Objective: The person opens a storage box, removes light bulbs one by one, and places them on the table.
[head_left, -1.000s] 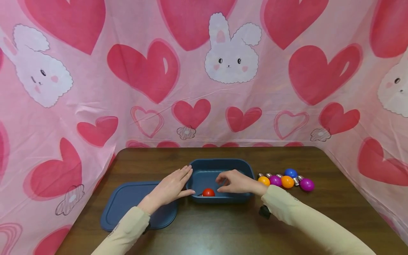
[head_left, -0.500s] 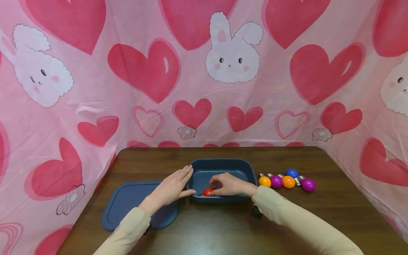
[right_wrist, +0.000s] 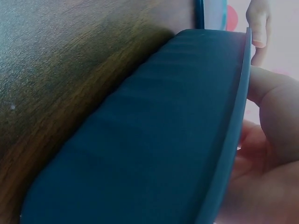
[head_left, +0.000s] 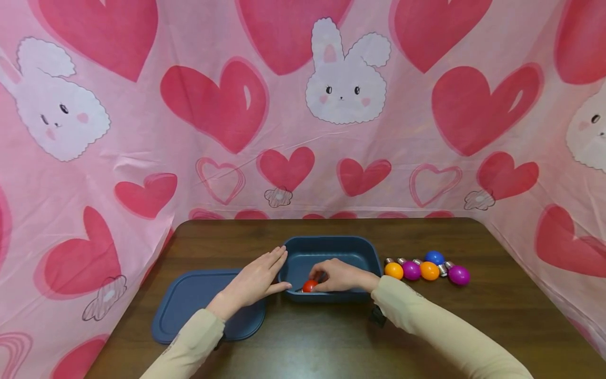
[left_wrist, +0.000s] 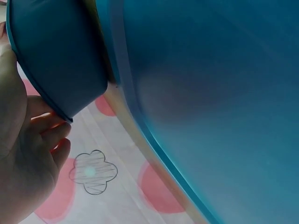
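Note:
A dark blue plastic box (head_left: 331,298) stands in the middle of the table. My left hand (head_left: 253,277) rests with straight fingers along its left rim, and the left wrist view shows those fingers (left_wrist: 49,128) against the box wall (left_wrist: 56,56). Inside the box, my right hand (head_left: 338,276) pinches a red light bulb (head_left: 310,286) lying near the front left corner, its screw base pointing left. In the right wrist view the box wall (right_wrist: 140,121) hides the bulb and the fingertips of the right hand (right_wrist: 271,140).
A flat blue lid (head_left: 189,300) lies on the table left of the box, partly under my left forearm. Right of the box lie several bulbs: orange (head_left: 394,271), purple (head_left: 411,270) and blue (head_left: 434,257). A pink heart-patterned cloth (head_left: 397,137) hangs behind the table (head_left: 322,342).
My right hand has moved left and slightly down inside the box, and its fingers have closed on the red light bulb. The left hand has stayed on the rim.

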Action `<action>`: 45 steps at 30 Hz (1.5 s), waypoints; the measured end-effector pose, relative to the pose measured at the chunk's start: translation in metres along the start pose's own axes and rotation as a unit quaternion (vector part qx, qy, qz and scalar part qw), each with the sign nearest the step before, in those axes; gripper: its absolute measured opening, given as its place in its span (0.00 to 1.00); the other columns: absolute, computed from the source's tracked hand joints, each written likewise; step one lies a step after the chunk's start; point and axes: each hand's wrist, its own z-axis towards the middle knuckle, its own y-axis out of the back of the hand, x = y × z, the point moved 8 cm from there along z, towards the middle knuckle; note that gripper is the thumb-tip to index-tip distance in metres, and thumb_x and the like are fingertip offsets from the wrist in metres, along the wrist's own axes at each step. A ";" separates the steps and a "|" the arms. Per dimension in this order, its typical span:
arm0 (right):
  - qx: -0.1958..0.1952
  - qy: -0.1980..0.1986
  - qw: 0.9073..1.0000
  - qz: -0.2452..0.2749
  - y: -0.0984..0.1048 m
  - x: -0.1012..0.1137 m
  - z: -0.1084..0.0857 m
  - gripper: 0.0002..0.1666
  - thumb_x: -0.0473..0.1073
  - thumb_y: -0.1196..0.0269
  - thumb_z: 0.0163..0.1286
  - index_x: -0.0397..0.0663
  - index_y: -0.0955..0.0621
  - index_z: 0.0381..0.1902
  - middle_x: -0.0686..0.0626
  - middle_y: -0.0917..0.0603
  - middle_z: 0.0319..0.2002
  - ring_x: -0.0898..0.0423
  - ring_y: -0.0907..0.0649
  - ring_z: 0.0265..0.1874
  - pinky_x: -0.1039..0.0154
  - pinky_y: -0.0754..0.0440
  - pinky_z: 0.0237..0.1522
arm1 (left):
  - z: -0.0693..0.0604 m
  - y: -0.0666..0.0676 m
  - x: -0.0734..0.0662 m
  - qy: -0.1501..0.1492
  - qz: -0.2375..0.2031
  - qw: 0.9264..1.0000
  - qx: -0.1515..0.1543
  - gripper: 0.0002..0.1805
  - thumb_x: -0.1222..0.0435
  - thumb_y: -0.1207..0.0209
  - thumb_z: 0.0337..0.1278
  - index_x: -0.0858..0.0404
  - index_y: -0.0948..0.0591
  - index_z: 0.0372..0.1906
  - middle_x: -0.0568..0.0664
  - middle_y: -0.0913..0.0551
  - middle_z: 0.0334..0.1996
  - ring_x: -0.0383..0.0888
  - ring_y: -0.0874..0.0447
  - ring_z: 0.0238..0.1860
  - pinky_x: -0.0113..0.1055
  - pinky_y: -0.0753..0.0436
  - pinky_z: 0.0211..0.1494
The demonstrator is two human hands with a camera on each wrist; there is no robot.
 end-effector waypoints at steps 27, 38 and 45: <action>-0.047 -0.014 0.998 0.030 0.036 -0.007 -0.027 0.17 0.45 0.32 0.57 0.43 0.22 0.41 0.49 0.19 0.36 0.53 0.20 0.32 0.66 0.20 0.33 | -0.001 -0.001 -0.001 -0.003 -0.002 1.000 -0.008 0.44 0.38 0.54 0.57 0.68 0.37 0.67 0.56 0.41 0.67 0.50 0.44 0.67 0.42 0.38 0.64; -0.116 -0.033 0.993 0.015 0.082 -0.025 -0.064 0.18 0.47 0.32 0.56 0.44 0.22 0.41 0.51 0.19 0.36 0.53 0.20 0.31 0.65 0.20 0.32 | -0.001 -0.002 -0.001 -0.008 0.001 1.000 -0.006 0.43 0.38 0.55 0.58 0.68 0.38 0.66 0.57 0.41 0.67 0.50 0.44 0.67 0.43 0.39 0.64; -0.158 -0.072 0.984 0.033 0.110 -0.037 -0.093 0.20 0.48 0.32 0.56 0.45 0.23 0.43 0.49 0.19 0.37 0.54 0.19 0.29 0.61 0.19 0.33 | -0.002 0.000 -0.002 -0.003 -0.005 1.000 -0.005 0.43 0.39 0.53 0.58 0.69 0.38 0.67 0.58 0.41 0.67 0.50 0.44 0.67 0.43 0.39 0.64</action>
